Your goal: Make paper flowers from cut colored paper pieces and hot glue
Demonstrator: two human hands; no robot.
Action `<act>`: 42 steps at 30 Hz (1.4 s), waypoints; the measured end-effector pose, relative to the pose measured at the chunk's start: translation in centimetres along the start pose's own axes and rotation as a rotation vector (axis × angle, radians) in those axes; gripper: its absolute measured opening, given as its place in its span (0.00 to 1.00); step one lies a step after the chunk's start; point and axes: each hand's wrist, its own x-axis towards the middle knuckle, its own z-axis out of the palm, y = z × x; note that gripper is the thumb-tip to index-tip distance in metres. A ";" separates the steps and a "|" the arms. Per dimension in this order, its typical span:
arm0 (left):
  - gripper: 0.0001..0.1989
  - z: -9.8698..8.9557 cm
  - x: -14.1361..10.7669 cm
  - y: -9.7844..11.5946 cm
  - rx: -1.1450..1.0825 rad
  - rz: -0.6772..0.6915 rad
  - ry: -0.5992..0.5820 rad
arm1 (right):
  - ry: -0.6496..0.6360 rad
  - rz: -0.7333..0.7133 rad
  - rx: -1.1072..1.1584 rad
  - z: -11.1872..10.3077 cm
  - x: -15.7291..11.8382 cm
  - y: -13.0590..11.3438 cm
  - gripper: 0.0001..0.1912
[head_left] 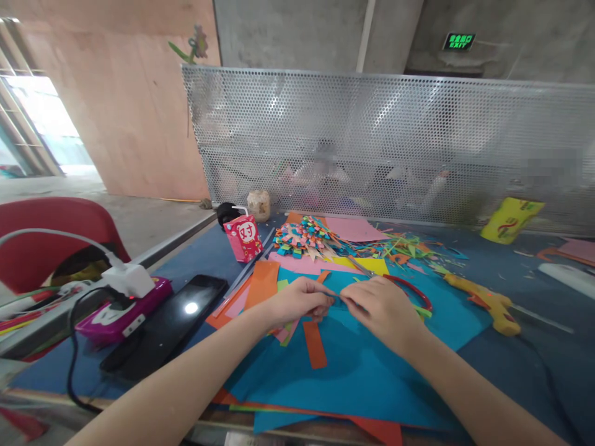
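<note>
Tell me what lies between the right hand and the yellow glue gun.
In the head view, a red curved handle beside the right hand, then blue paper toward the glue gun.

The dark blue surface (506,266) is covered at its middle by a blue sheet (367,371), beneath whose near edge orange paper (383,430) is layered. To the blue sheet's left, a phone (174,319) and a purple power strip (123,316) are set. Past its far left corner, a carton (244,238) and a jar (259,205) are stood. Behind it, shredded scraps (409,248) are strewn; to its right, a glue gun (488,300) is laid.
</note>
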 end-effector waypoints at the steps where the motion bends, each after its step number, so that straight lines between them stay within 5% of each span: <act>1: 0.04 0.0 0.0 0.0 -0.009 0.001 0.005 | 0.010 0.033 0.041 -0.1 0.0 0.0 0.09; 15: 0.07 0.0 0.0 0.3 -0.108 -0.016 0.063 | 0.136 -0.042 -0.035 0.0 -0.2 0.0 0.11; 28: 0.08 0.4 0.1 0.0 -0.087 -0.095 0.078 | -0.042 -0.380 -0.511 -1.1 0.4 -0.8 0.14; 42: 0.05 0.5 0.1 0.1 0.163 -0.053 0.063 | -0.104 -0.332 -0.481 -1.4 0.6 -0.9 0.13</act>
